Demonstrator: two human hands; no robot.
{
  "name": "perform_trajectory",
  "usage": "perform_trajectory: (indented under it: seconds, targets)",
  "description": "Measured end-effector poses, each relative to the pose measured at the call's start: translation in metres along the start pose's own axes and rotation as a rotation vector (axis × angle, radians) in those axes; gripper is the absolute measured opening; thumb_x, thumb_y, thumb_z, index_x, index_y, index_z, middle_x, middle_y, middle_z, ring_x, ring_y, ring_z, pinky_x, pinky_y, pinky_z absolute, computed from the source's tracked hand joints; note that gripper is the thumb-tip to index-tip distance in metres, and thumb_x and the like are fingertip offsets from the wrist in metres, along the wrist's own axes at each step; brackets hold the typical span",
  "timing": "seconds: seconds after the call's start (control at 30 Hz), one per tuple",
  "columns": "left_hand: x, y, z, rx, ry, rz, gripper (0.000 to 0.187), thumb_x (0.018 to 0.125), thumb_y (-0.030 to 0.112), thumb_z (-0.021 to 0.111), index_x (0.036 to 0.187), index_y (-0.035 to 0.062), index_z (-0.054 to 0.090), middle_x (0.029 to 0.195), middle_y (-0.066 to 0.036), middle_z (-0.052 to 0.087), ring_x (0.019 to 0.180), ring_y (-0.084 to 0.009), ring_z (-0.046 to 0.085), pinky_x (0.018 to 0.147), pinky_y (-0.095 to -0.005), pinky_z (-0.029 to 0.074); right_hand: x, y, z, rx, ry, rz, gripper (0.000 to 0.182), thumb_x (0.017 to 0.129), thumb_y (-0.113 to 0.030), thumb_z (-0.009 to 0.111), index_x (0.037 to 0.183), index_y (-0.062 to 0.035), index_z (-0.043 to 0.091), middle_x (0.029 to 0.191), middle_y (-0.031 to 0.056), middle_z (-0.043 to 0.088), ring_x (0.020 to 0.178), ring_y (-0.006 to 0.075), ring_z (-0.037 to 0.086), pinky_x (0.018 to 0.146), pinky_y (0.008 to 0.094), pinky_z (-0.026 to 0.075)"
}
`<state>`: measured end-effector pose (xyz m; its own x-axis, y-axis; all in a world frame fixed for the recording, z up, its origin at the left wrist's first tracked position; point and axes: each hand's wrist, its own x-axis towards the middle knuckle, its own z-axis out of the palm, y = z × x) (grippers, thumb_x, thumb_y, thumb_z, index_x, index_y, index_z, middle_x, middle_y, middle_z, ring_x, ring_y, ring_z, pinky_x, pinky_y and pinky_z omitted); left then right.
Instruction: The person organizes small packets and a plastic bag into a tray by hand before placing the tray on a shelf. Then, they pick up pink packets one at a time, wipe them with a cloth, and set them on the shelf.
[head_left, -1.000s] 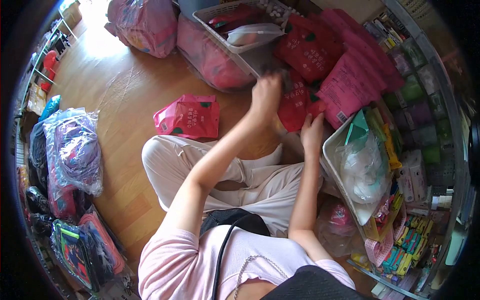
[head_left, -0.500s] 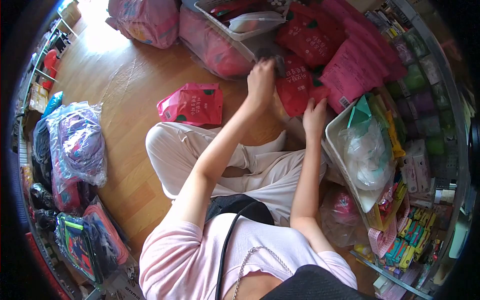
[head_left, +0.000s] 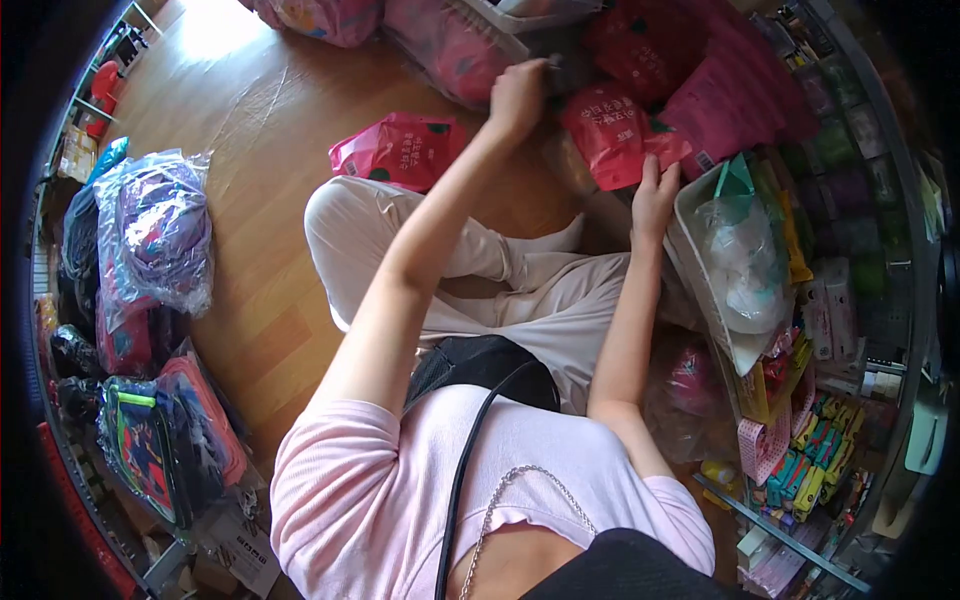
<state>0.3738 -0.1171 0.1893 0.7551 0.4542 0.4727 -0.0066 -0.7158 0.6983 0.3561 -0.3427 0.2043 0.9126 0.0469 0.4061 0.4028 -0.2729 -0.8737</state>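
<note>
My right hand (head_left: pixel 654 205) pinches the lower right corner of a red pouch (head_left: pixel 606 135) with white lettering. That pouch lies tilted in front of a heap of pink and red packs. My left hand (head_left: pixel 518 100) is closed, up and to the left of the pouch, beside a white basket (head_left: pixel 490 30). Something dark and blurred shows just past its fingers, and I cannot make out what it holds. Another red pouch (head_left: pixel 405 150) lies on the floor beyond my left knee.
Pink packs (head_left: pixel 735 105) are heaped at upper right. A white tray (head_left: pixel 697 262) holding clear plastic bags stands to my right, near crowded shelves (head_left: pixel 850 210). Plastic-wrapped goods (head_left: pixel 155 230) line the left side. A large bag of pink packs (head_left: pixel 445 50) sits ahead.
The view has tilted lower, so the things ahead appear higher. My right hand keeps its pinch on the red pouch. My left hand stays closed near the basket; the dark thing at its fingers shows less.
</note>
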Motion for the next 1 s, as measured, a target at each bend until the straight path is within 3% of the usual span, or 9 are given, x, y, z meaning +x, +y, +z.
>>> perform_trajectory:
  seconds: [0.13,0.27,0.4,0.47,0.6,0.7,0.8,0.93,1.0]
  targets:
    - [-0.039,-0.026,-0.049,-0.308,0.305,-0.142,0.023,0.088,0.021,0.055,0.102,0.0031,0.058,0.087,-0.023,0.064,0.083,-0.0424,0.061,0.067,-0.0476,0.047,-0.017,-0.027,0.004,0.06,-0.054,-0.038,0.027,0.094,-0.018,0.049,0.105,0.0057,0.053,0.096,0.014,0.062,0.084,0.0191,0.056,0.077,0.0332,0.043]
    - [-0.089,-0.038,-0.079,-0.513,0.473,-0.253,0.022,0.085,0.012,0.058,0.106,0.0054,0.054,0.093,-0.02,0.059,0.09,-0.0368,0.059,0.08,-0.0396,0.045,-0.025,-0.039,0.023,0.175,-0.111,0.001,0.025,0.095,-0.02,0.049,0.102,0.0034,0.055,0.089,0.0075,0.062,0.079,0.0117,0.054,0.072,0.029,0.043]
    - [-0.128,-0.044,-0.096,-0.364,0.605,-0.273,0.017,0.081,0.005,0.057,0.099,0.0054,0.057,0.099,-0.017,0.052,0.096,-0.0332,0.053,0.086,-0.0378,0.042,-0.036,-0.052,0.044,0.269,-0.243,0.137,0.02,0.095,-0.02,0.051,0.097,-0.0014,0.057,0.085,0.0018,0.06,0.075,0.0062,0.05,0.067,0.0261,0.041]
    - [-0.139,-0.04,-0.11,-0.257,0.401,-0.149,0.016,0.079,0.001,0.054,0.094,0.0039,0.06,0.102,-0.017,0.049,0.1,-0.0321,0.052,0.086,-0.0371,0.041,-0.04,-0.057,0.054,0.287,-0.267,0.064,0.021,0.094,-0.021,0.052,0.094,-0.0007,0.057,0.079,0.0025,0.06,0.07,0.0072,0.05,0.063,0.0273,0.041]
    - [-0.141,-0.019,-0.115,-0.392,0.091,-0.131,0.031,0.084,0.008,0.055,0.115,0.0062,0.061,0.108,-0.016,0.049,0.102,-0.0293,0.052,0.089,-0.0329,0.04,-0.052,-0.069,0.07,0.099,-0.393,-0.019,0.024,0.093,-0.023,0.054,0.096,0.0008,0.056,0.076,0.0056,0.061,0.065,0.0094,0.051,0.062,0.0286,0.043]
    - [-0.147,-0.001,-0.101,-1.118,-0.131,-0.256,0.049,0.093,0.037,0.052,0.125,-0.0001,0.051,0.102,-0.008,0.054,0.1,-0.0178,0.054,0.085,-0.0304,0.044,-0.07,-0.085,0.095,-0.011,-0.562,-0.138,0.037,0.093,-0.032,0.052,0.111,0.0002,0.053,0.085,0.0142,0.065,0.078,0.0258,0.065,0.072,0.0341,0.048]
    - [-0.154,0.009,-0.109,-1.549,-0.302,-0.613,0.042,0.093,0.037,0.053,0.118,0.0033,0.054,0.102,-0.005,0.057,0.095,-0.0132,0.056,0.082,-0.0278,0.046,-0.081,-0.097,0.099,0.111,-0.698,-0.023,0.032,0.097,-0.027,0.045,0.113,-0.0018,0.055,0.093,0.0113,0.067,0.086,0.0211,0.064,0.078,0.0328,0.047]
    - [-0.161,-0.001,-0.108,-1.485,-0.162,-0.744,0.032,0.096,0.033,0.047,0.109,0.0042,0.057,0.103,-0.004,0.06,0.093,-0.0095,0.057,0.082,-0.0263,0.047,-0.088,-0.078,0.111,0.274,-0.791,-0.038,0.026,0.097,-0.02,0.042,0.111,-0.0019,0.056,0.094,0.011,0.067,0.088,0.0202,0.064,0.08,0.0306,0.047]
    - [-0.164,-0.002,-0.109,-1.479,-0.144,-0.743,0.033,0.097,0.032,0.046,0.108,0.0029,0.057,0.104,-0.005,0.061,0.093,-0.01,0.057,0.08,-0.0268,0.048,-0.097,-0.08,0.117,0.258,-0.629,0.01,0.023,0.096,-0.015,0.041,0.106,-0.0021,0.058,0.093,0.0105,0.067,0.088,0.0181,0.064,0.079,0.0287,0.048]
